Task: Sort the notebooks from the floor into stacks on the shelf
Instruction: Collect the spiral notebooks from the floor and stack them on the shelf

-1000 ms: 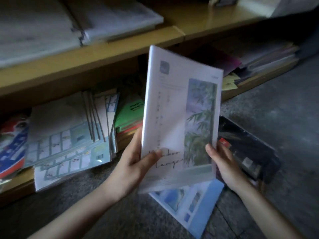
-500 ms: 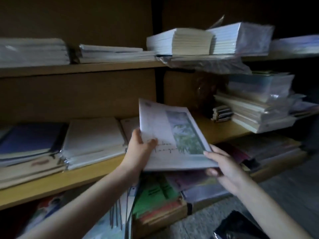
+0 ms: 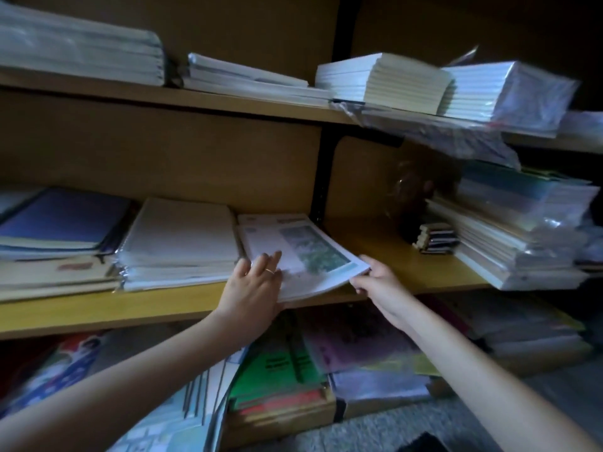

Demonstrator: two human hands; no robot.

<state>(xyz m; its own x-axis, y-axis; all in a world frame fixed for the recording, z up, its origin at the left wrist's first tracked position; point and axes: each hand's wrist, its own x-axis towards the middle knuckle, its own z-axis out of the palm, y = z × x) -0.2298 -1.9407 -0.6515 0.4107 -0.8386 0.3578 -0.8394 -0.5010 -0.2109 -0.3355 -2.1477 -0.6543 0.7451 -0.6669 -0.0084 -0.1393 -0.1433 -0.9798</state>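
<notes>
A white notebook with a bamboo picture (image 3: 303, 252) lies nearly flat on the middle shelf (image 3: 404, 265), on top of a like notebook whose far edge shows behind it. Its near edge juts past the shelf's front. My left hand (image 3: 253, 288) lies on its near left part with straight fingers on the cover. My right hand (image 3: 375, 277) pinches its near right corner, which curls upward a little.
A thick white stack (image 3: 179, 246) sits just left of the notebook, with blue notebooks (image 3: 62, 223) further left. More stacks fill the right of the middle shelf (image 3: 522, 236) and the top shelf (image 3: 381, 81). Green and purple notebooks (image 3: 280, 363) lie on the bottom shelf.
The notebook went from upright over the floor up to the middle shelf and now lies on it. My left hand shifted from gripping its edge to lying flat on the cover.
</notes>
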